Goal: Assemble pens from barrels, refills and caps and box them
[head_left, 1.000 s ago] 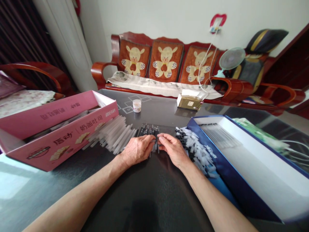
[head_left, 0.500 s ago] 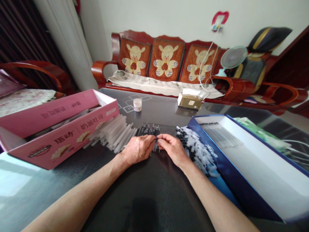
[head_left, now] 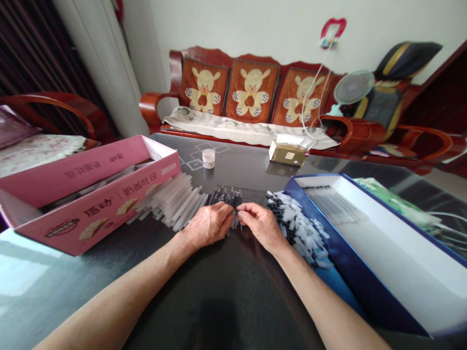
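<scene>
Left hand (head_left: 207, 226), right hand (head_left: 260, 224) on refills (head_left: 226, 196)

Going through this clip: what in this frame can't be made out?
All in the head view:
Whatever the left hand and right hand pinch over the dark sticks: their fingertips cover it, so the grip is unclear.
Pink box contents: mostly hidden by its near wall.
Small jar label: too small.
Blue box: right end cut off by the frame edge.
</scene>
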`<state>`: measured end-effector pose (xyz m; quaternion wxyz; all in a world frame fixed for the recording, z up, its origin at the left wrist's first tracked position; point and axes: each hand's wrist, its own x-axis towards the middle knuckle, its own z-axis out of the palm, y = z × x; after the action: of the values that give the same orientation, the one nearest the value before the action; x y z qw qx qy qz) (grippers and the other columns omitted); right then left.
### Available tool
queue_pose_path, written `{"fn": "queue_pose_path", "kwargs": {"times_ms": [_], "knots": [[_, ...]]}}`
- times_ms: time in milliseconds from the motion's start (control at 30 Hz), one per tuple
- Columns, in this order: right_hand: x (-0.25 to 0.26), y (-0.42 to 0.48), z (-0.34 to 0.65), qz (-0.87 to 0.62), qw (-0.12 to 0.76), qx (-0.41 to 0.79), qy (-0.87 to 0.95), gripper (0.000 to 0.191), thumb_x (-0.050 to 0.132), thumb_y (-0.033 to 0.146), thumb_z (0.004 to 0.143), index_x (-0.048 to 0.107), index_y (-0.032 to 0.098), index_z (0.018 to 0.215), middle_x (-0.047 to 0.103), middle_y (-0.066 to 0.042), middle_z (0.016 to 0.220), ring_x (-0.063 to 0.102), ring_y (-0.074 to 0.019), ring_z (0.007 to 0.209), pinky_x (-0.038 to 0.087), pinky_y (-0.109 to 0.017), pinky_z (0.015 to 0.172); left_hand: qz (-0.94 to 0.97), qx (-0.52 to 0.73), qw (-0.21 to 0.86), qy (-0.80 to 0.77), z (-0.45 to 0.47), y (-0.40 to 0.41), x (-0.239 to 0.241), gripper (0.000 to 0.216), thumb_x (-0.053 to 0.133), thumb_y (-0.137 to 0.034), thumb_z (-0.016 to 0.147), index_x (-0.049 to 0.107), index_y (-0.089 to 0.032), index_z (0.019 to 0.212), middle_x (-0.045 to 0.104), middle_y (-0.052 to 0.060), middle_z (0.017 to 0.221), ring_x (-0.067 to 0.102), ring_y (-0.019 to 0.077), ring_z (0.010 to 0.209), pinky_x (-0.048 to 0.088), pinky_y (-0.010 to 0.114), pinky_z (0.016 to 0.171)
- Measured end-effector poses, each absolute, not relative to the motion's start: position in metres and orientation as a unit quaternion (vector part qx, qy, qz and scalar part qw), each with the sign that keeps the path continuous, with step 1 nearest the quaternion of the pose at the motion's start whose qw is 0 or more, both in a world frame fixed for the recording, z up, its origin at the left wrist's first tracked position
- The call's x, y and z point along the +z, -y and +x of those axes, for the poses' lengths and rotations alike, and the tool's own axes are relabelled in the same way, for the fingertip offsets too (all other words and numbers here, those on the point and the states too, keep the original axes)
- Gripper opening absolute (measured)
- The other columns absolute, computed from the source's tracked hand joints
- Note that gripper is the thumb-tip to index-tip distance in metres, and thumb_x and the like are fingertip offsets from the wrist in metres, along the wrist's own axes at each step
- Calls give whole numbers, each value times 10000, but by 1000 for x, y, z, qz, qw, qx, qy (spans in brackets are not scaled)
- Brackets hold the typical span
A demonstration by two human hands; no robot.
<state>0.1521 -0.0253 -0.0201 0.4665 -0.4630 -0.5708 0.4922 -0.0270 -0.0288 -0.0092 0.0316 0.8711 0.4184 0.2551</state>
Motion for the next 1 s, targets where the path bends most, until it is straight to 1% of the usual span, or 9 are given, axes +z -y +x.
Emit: {"fn": "queue_pose_path", "kwargs": {"times_ms": [267, 400, 467, 567, 667, 733, 800, 900, 1000], "knots": [[-19, 28, 151, -469, 451, 480, 588, 257, 658, 414, 750, 682, 182, 860, 623, 17, 632, 555, -126, 589, 462, -262, 606, 878, 239, 9, -415, -26, 31, -4, 243, 368, -277, 942, 577, -163, 894, 574, 31, 772, 579, 135, 680, 428, 226, 605], [-17, 30, 150, -498, 432, 456, 598, 363, 594, 529, 782, 637, 178, 700, 609, -1, 585, 556, -138, 539, 459, -262, 544, 884, 231, -7, -407, -25, 32, -2, 253, 363, -276, 944, 580, -161, 886, 568, 30, 752, 574, 138, 685, 426, 226, 605], [-14, 32, 150, -515, 427, 431, 606, 420, 521, 558, 819, 621, 178, 672, 612, -15, 584, 565, -148, 533, 451, -265, 526, 885, 230, -7, -405, -24, 33, -1, 258, 363, -280, 945, 584, -157, 895, 571, 32, 757, 576, 142, 691, 430, 230, 608], [-9, 35, 151, -515, 424, 403, 626, 389, 464, 512, 858, 642, 178, 771, 628, -22, 634, 580, -158, 571, 443, -263, 535, 883, 232, -3, -408, -25, 33, -2, 263, 360, -284, 947, 588, -158, 914, 578, 36, 775, 582, 146, 704, 437, 234, 614], [-7, 37, 152, -497, 413, 402, 649, 226, 549, 398, 815, 632, 193, 861, 619, 6, 653, 572, -150, 600, 431, -247, 552, 882, 230, -2, -412, -25, 33, -2, 269, 359, -289, 948, 592, -158, 921, 578, 36, 777, 585, 151, 704, 441, 242, 609], [-7, 36, 152, -493, 403, 402, 658, 188, 566, 370, 802, 625, 198, 849, 610, 18, 640, 553, -139, 582, 417, -240, 552, 882, 231, -3, -410, -25, 33, -2, 266, 360, -284, 947, 593, -159, 917, 572, 33, 767, 584, 151, 702, 441, 242, 609], [-9, 36, 152, -497, 392, 387, 671, 238, 532, 404, 832, 614, 195, 755, 602, 16, 611, 533, -131, 558, 401, -240, 551, 886, 231, -5, -403, -25, 33, -1, 262, 361, -278, 945, 593, -161, 909, 569, 30, 759, 581, 147, 697, 439, 238, 606], [-9, 36, 152, -509, 395, 349, 680, 399, 454, 462, 878, 564, 189, 608, 588, 1, 574, 536, -137, 564, 393, -247, 572, 890, 228, -8, -394, -25, 33, -2, 262, 361, -285, 944, 591, -166, 904, 571, 29, 759, 575, 138, 680, 432, 231, 596], [-7, 37, 153, -504, 402, 338, 686, 355, 460, 445, 875, 582, 189, 663, 589, 4, 589, 537, -143, 578, 385, -245, 566, 890, 229, -12, -395, -26, 32, -3, 264, 363, -290, 944, 591, -165, 902, 568, 30, 758, 574, 136, 676, 432, 229, 592]]}}
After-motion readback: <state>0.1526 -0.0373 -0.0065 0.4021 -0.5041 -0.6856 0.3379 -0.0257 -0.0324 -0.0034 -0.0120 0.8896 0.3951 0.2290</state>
